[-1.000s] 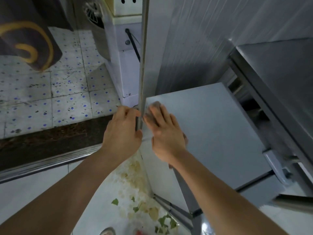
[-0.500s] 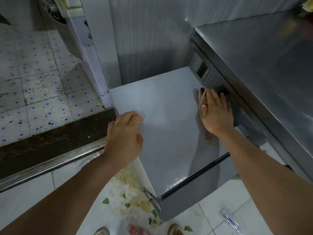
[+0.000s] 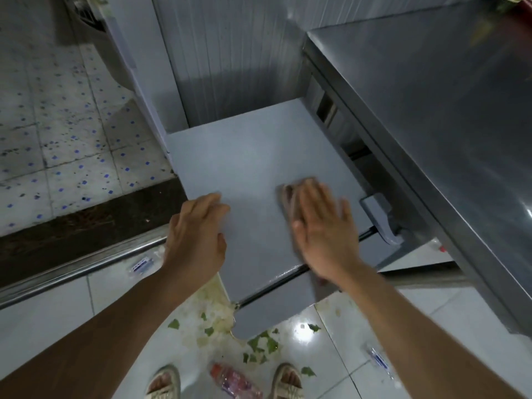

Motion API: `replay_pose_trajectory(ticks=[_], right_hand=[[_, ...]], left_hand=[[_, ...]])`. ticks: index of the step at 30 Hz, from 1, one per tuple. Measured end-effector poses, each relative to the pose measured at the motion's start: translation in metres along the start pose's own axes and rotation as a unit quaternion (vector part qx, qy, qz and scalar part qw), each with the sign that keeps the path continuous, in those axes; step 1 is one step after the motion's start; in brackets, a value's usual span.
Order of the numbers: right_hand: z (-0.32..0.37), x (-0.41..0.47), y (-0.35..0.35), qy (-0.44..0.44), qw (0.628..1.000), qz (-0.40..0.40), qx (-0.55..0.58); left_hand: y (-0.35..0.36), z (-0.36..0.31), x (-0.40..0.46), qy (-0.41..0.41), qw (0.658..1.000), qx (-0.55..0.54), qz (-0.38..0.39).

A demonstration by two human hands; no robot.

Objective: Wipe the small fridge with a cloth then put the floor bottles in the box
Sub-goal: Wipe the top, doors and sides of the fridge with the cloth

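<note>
White glossy floor tiles [image 3: 331, 367] run under the small grey fridge [image 3: 244, 174], a low box with a flat matte top that serves as the landmark for everything around it. On that top, toward its front right part, the right hand [image 3: 322, 234] lies flat with fingers straight and spread, pressing down a crumpled pinkish-grey cloth [image 3: 288, 197] whose edge shows beyond the fingertips; the hand is blurred. The left hand [image 3: 195, 237] rests at the fridge's front left edge, fingers loosely bent over the rim, gripping nothing that can be made out. Just right of the fridge stands a tall stainless steel counter [image 3: 431, 110] whose top overhangs it. Behind the fridge rises a ribbed grey wall panel [image 3: 230, 53]. Left of the fridge a dark threshold with a metal rail [image 3: 86, 263] divides the white tiles from speckled blue-dotted ones. On the floor in front of the fridge lies a clear plastic bottle with a red label [image 3: 236, 381], between two feet in woven sandals [image 3: 164, 384], among scattered green leaf scraps [image 3: 262, 344]. Another clear bottle with a blue label [image 3: 380, 361] lies on the floor to the front right of the fridge, and a third one [image 3: 141, 264] lies left of it by the rail.
</note>
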State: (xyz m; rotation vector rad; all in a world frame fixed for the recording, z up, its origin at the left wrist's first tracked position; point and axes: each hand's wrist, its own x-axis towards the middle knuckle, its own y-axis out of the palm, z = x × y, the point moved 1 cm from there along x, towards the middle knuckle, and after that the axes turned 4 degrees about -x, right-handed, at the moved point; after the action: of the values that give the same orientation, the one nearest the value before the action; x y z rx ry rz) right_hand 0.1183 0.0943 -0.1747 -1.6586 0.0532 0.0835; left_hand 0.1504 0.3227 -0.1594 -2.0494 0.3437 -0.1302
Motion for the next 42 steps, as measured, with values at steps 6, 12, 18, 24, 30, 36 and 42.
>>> replay_pose_trajectory(ticks=[6, 12, 18, 24, 30, 36, 42], right_hand=[[-0.044, 0.030, 0.003, 0.092, 0.996, -0.011, 0.006], [0.007, -0.035, 0.009, -0.086, 0.994, -0.041, 0.054], [-0.044, 0.013, 0.003, -0.073, 0.996, -0.019, 0.038], [0.012, 0.020, -0.001, -0.066, 0.996, -0.020, 0.053], [0.128, 0.028, -0.008, -0.183, 0.979, 0.003, 0.089], [0.145, 0.061, -0.018, -0.229, 0.970, 0.032, 0.075], [0.124, -0.057, -0.008, -0.210, 0.974, 0.004, 0.085]], left_hand=[[0.006, -0.009, -0.018, -0.041, 0.999, -0.004, -0.020], [0.021, -0.022, -0.065, -0.059, 0.995, -0.068, -0.050], [0.023, -0.030, -0.073, -0.092, 0.989, -0.101, -0.064], [0.023, -0.033, -0.078, -0.128, 0.982, -0.114, -0.084], [0.011, -0.015, -0.107, -0.182, 0.970, -0.103, -0.124], [0.003, -0.007, -0.132, -0.174, 0.973, -0.106, -0.109], [0.004, -0.010, -0.151, -0.141, 0.979, -0.109, -0.100]])
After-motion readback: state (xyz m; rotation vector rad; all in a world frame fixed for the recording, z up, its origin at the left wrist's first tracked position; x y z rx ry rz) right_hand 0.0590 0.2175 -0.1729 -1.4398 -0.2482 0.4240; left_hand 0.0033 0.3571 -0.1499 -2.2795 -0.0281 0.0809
